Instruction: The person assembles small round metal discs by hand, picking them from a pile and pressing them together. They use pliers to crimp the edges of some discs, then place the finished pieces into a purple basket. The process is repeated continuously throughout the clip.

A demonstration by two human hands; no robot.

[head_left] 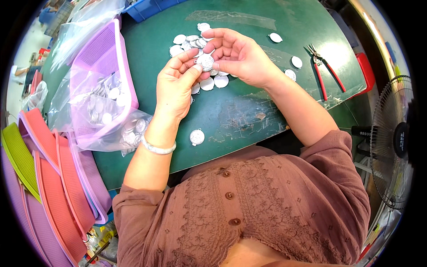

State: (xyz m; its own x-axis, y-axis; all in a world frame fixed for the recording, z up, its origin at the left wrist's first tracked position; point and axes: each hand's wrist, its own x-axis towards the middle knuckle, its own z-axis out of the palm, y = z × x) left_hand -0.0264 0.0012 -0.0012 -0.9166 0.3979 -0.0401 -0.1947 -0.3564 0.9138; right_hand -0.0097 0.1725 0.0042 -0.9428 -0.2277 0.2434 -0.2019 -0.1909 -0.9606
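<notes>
Between the thumb and fingers of my left hand (177, 82) is a round silver metal pendant (205, 62) with a patterned face and a small loop at its edge. My right hand (238, 58) curves around the other side, its thumb close to the pendant's rim and its fingers apart; whether it touches the rim is hard to tell. Beneath and behind both hands lies a loose pile of similar silver pendants (179, 39), partly hidden by my fingers. One more patterned pendant (197, 137) lies alone near the table's front edge.
Red-handled pliers (324, 71) lie at the right of the green table (153, 42), near a few scattered pendants (275, 38). On the left, a purple basket (126, 66) holds a plastic bag of pendants (104, 95). Stacked coloured baskets (55, 178) and a fan (391, 140) flank the table.
</notes>
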